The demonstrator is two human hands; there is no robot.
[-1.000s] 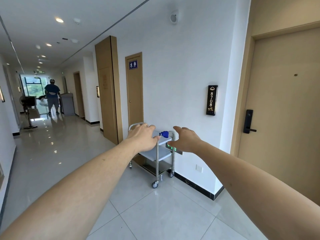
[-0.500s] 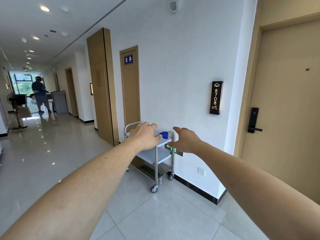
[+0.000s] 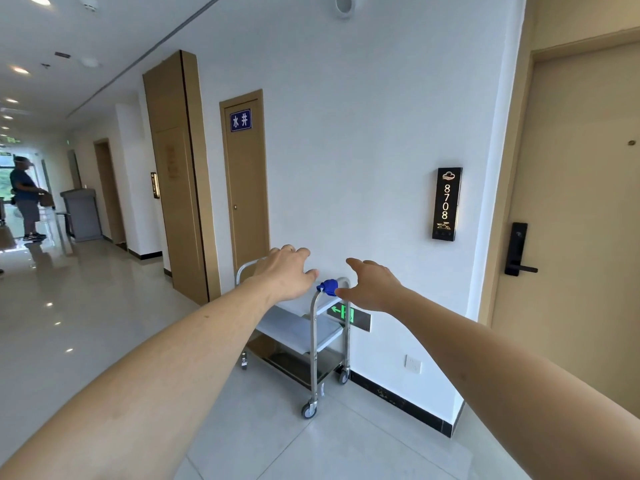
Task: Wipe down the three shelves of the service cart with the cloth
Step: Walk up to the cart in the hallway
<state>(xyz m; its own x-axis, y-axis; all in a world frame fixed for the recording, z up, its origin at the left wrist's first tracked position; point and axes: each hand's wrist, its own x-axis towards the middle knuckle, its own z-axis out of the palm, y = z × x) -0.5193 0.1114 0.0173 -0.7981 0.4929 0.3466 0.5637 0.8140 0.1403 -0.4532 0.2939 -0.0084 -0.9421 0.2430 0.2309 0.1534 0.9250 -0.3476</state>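
A steel service cart (image 3: 313, 344) with three shelves stands on castors against the white wall, some way ahead of me. A blue cloth (image 3: 328, 286) hangs bunched over its near handle bar. Both my arms stretch out toward the cart. My left hand (image 3: 287, 271) hovers in front of the top shelf, fingers relaxed, holding nothing. My right hand (image 3: 372, 284) hovers just right of the cloth, fingers spread, also holding nothing. The hands hide most of the top shelf.
A green exit sign (image 3: 348, 315) sits low on the wall behind the cart. A narrow door (image 3: 246, 181) is left of it, room door 8708 (image 3: 581, 220) to the right. Far down the corridor stand a person (image 3: 26, 199) and a grey bin (image 3: 81, 213).
The view has swung right and drawn nearer to the cart. Both hands have risen and opened wider; they hold nothing throughout.
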